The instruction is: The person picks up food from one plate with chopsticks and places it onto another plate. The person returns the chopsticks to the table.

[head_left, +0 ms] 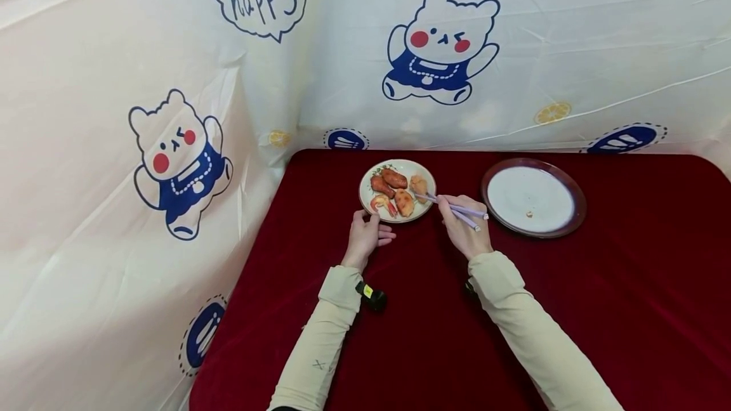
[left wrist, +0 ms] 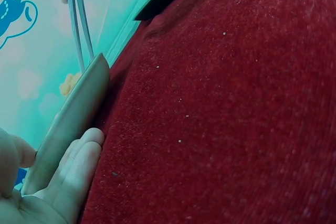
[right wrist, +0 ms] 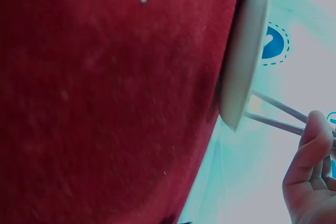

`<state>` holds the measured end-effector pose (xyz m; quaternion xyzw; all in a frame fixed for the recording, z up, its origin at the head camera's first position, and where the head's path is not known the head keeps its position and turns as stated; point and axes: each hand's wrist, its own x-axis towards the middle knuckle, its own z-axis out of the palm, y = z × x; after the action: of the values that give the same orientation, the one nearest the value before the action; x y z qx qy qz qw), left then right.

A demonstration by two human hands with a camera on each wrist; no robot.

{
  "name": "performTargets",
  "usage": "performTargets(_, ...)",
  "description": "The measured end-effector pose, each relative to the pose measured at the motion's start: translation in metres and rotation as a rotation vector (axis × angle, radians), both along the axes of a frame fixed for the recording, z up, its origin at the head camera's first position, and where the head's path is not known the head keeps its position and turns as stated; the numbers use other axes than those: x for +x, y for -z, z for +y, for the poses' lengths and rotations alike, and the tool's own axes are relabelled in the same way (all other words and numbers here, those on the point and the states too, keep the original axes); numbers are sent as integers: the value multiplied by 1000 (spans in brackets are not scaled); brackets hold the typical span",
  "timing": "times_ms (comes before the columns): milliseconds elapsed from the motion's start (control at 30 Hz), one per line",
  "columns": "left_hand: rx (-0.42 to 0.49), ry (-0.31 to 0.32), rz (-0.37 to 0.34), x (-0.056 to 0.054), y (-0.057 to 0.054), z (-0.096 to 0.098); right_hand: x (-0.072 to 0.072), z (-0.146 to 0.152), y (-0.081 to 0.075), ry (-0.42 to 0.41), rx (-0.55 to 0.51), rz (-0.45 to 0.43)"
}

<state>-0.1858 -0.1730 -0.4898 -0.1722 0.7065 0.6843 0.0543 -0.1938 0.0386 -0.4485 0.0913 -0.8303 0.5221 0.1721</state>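
A small round plate (head_left: 423,209) carries fried drumsticks (head_left: 394,177), a golden cutlet-like piece (head_left: 404,203), a shrimp (head_left: 383,204) and a pale yellow crumbly piece (head_left: 419,184). My left hand (head_left: 363,236) holds the plate's near left edge, the thumb at the rim and the other fingers stretched low along its outer side in the left wrist view. Between thumb and fingers, my right hand (head_left: 467,227) holds two lilac chopsticks (head_left: 469,210). Their tips reach over the plate's right side, right at the pale yellow piece; in the right wrist view the rim hides those tips.
To the right lies a larger white plate (head_left: 531,192) with a brown rim and a small crumb (head_left: 529,214) on it. Dark red cloth (head_left: 417,335) covers the table. A white printed sheet (head_left: 354,49) hangs behind and to the left.
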Motion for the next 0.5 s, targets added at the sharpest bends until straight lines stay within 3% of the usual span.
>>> performTargets(500, -11, 3, 9, 0, 0, 0, -3, 4, -4, 47, 49, -55)
